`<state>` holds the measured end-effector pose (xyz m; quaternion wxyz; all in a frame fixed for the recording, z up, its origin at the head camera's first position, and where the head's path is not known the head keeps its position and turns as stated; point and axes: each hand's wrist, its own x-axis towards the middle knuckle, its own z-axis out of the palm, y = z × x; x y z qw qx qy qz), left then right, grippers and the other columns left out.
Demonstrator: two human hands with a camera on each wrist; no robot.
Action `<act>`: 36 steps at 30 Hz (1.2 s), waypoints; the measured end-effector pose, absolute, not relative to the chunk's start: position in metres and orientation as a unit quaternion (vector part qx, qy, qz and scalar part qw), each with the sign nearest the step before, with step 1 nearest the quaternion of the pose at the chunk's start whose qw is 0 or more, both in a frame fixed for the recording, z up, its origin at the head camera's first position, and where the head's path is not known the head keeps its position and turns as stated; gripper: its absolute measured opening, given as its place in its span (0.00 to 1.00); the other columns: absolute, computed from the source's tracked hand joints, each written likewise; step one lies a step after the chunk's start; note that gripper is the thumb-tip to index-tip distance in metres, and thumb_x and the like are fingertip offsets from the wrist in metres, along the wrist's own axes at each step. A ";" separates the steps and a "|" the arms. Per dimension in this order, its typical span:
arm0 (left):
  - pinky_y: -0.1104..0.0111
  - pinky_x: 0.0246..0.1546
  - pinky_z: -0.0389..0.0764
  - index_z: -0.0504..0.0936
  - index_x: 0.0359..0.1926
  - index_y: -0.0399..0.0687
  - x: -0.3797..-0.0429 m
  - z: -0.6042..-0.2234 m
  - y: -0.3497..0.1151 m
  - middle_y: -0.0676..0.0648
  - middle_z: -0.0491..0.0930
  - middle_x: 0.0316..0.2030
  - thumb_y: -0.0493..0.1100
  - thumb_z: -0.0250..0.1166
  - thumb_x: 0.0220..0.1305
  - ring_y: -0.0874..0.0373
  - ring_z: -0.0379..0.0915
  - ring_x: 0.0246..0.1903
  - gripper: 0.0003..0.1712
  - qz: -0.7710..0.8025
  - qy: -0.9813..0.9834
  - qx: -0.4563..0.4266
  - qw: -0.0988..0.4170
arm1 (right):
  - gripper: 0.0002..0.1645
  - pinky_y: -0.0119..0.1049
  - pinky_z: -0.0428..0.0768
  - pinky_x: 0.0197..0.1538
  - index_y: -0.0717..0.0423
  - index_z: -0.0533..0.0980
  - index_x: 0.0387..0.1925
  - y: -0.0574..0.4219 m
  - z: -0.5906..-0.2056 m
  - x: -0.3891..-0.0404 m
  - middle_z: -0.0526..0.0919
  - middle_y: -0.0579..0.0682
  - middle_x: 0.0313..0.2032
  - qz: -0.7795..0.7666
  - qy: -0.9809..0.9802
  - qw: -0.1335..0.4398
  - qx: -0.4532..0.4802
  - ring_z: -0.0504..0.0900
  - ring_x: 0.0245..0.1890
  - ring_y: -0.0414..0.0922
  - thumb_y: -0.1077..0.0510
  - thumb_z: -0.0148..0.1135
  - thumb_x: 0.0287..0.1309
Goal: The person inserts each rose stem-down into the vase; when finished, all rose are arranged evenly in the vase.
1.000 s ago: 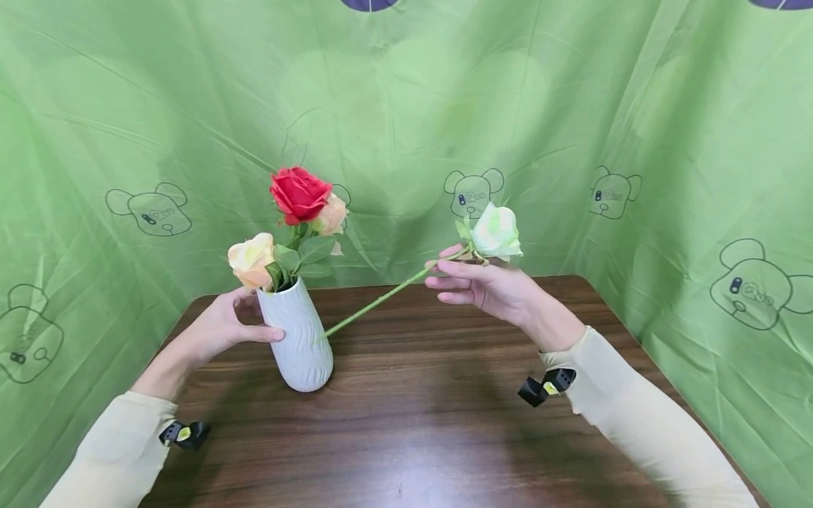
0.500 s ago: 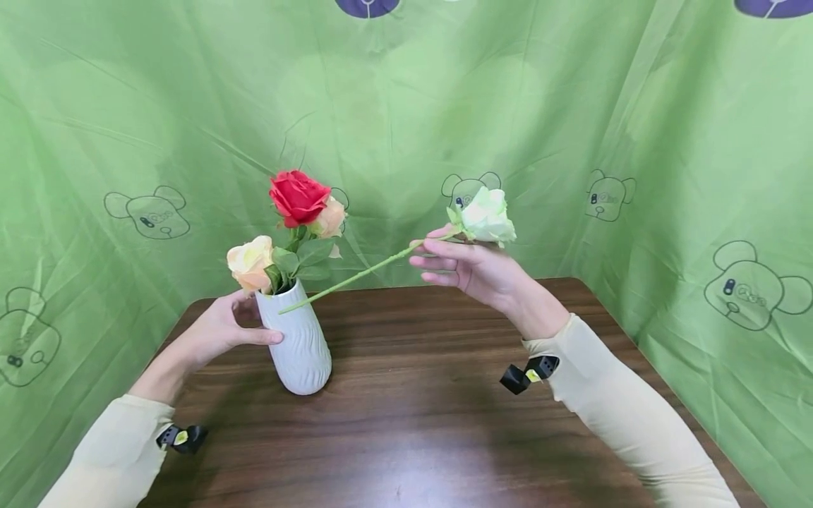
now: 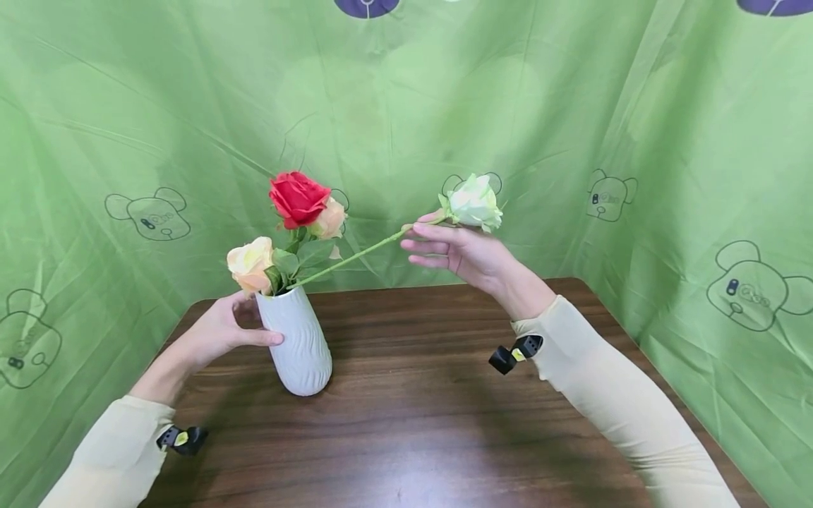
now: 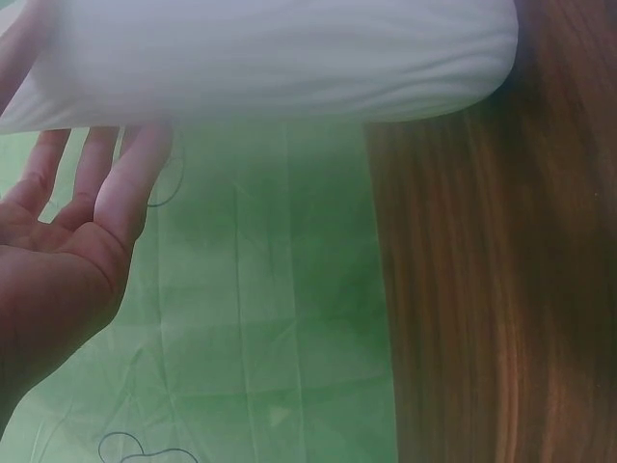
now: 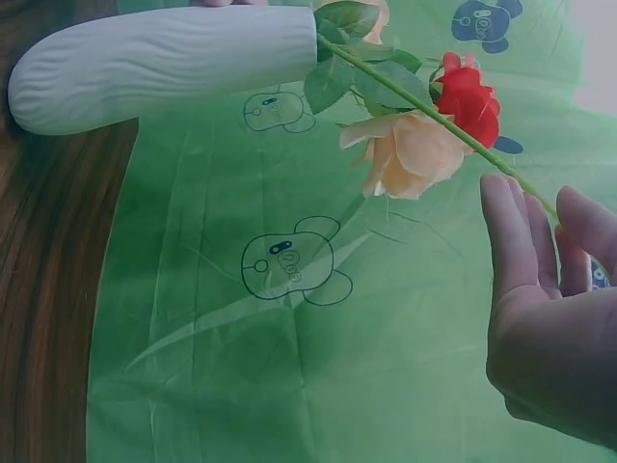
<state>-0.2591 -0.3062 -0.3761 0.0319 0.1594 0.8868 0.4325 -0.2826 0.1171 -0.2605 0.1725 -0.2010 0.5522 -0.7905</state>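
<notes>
A white ribbed vase (image 3: 297, 346) stands on the table, leaning slightly, and my left hand (image 3: 222, 328) grips it near the top, thumb across its front. In it are a red rose (image 3: 298, 200) and two peach roses, one peach rose (image 3: 250, 264) leaning left over the rim. My right hand (image 3: 466, 250) pinches the green stem of a pale green-white rose (image 3: 475, 202) just below the bloom. That stem slants down leftward, its lower end at the vase mouth; how far inside it reaches, I cannot tell. In the left wrist view, the fingers (image 4: 125, 188) pass behind the vase.
The dark wooden table (image 3: 406, 423) spreads in front and to the right of the vase. A green curtain (image 3: 394, 106) with printed bear heads hangs behind and on both sides. Each sleeve carries a small black camera, such as the right wrist camera (image 3: 516, 354).
My right hand has moved left and up with the pale green-white rose. Its stem end has gone from beside the vase, across its front, to the mouth. The left hand stays on the vase.
</notes>
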 end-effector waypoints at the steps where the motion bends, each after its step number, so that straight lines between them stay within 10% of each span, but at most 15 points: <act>1: 0.66 0.47 0.77 0.72 0.64 0.42 -0.260 -0.377 -0.306 0.43 0.81 0.51 0.49 0.80 0.54 0.54 0.75 0.51 0.41 0.433 0.887 0.158 0.032 | 0.03 0.53 0.77 0.59 0.60 0.82 0.41 0.117 -0.261 -0.283 0.85 0.60 0.48 -0.789 0.554 0.172 -0.200 0.86 0.50 0.54 0.65 0.65 0.67; 36: 0.65 0.48 0.76 0.72 0.66 0.45 -0.259 -0.378 -0.306 0.44 0.81 0.52 0.50 0.80 0.53 0.53 0.75 0.52 0.42 0.428 0.889 0.158 0.029 | 0.09 0.56 0.81 0.52 0.61 0.79 0.48 0.061 -0.259 -0.289 0.82 0.65 0.54 -0.751 0.597 0.185 -0.211 0.83 0.54 0.60 0.63 0.65 0.68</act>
